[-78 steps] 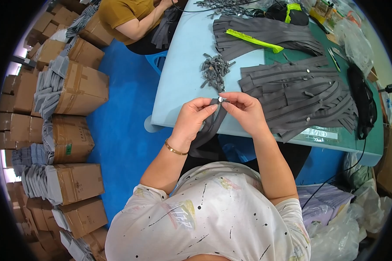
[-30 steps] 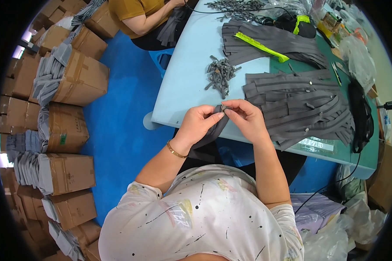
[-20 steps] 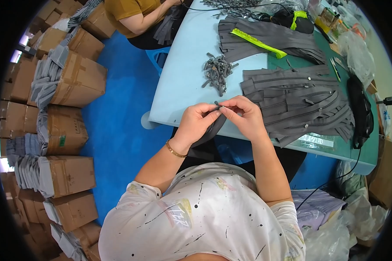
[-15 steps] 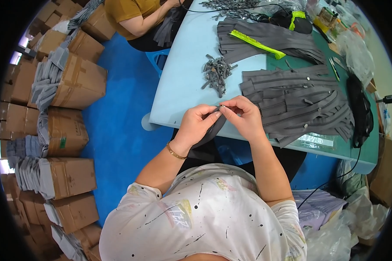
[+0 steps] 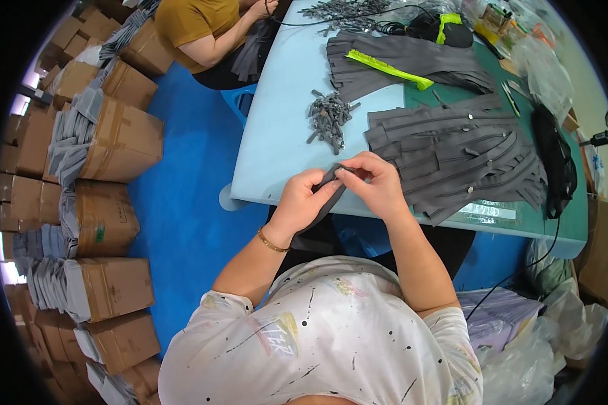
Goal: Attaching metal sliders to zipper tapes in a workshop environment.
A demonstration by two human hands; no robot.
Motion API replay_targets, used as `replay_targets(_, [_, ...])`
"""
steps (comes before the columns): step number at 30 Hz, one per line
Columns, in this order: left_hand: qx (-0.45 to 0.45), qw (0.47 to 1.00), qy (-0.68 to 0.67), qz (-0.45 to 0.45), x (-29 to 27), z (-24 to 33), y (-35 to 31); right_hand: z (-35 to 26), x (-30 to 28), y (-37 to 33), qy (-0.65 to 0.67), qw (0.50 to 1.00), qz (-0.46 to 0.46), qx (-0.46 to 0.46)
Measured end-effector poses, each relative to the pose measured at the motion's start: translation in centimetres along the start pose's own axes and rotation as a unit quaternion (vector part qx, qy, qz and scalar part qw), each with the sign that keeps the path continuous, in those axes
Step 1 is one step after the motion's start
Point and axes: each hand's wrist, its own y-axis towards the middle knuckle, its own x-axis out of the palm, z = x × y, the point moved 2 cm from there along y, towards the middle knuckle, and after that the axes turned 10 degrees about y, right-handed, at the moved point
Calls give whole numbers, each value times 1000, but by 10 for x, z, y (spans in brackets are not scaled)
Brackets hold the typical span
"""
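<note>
A dark grey zipper strip (image 5: 325, 200) is pinched near its upper end by both of my hands at the table's near edge. My left hand (image 5: 302, 201) is closed around the strip, which hangs down towards my lap. Beside it my right hand (image 5: 377, 181) grips the strip's tip between thumb and fingertips; any small part there is hidden. Just beyond my hands lies a small heap of grey zipper pulls (image 5: 329, 120). To the right, many grey zipper strips (image 5: 456, 152) are spread in overlapping rows, with metal sliders on a few.
Another bundle of zipper strips (image 5: 412, 67) lies farther back under a neon yellow strip (image 5: 389, 69). Small snips (image 5: 511, 99) and a black pouch (image 5: 553, 165) are at the right. A co-worker (image 5: 206, 37) sits at the far left. Cardboard boxes (image 5: 125, 138) line the left floor.
The strip's end now stands up more between my hands, and my right fingertips have shifted slightly on it. The view has moved a little; both hands keep their grip.
</note>
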Motion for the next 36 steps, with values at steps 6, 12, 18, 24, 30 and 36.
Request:
replay_targets(6, [-17, 994, -108, 2, 6, 10, 4, -1, -4, -1, -68, 997, -27, -22])
replay_targets(12, [28, 976, -215, 32, -3, 36, -8, -18, 7, -8, 18, 988, -26, -150])
replay_targets(18, [84, 984, -147, -61, 6, 54, 0, -52, -19, -30, 49, 985, 26, -162])
replay_targets(24, [198, 951, 154, -182, 28, 117, 34, -112, -142, -24, 188, 904, 315, -219])
replay_targets(30, [253, 954, 71, -142, 106, 178, 132, -158, -271, -4, 78, 846, 461, -258])
replay_targets(36, [299, 941, 161, -4, 146, 150, 164, -121, -380, -18, -172, 857, 461, -153])
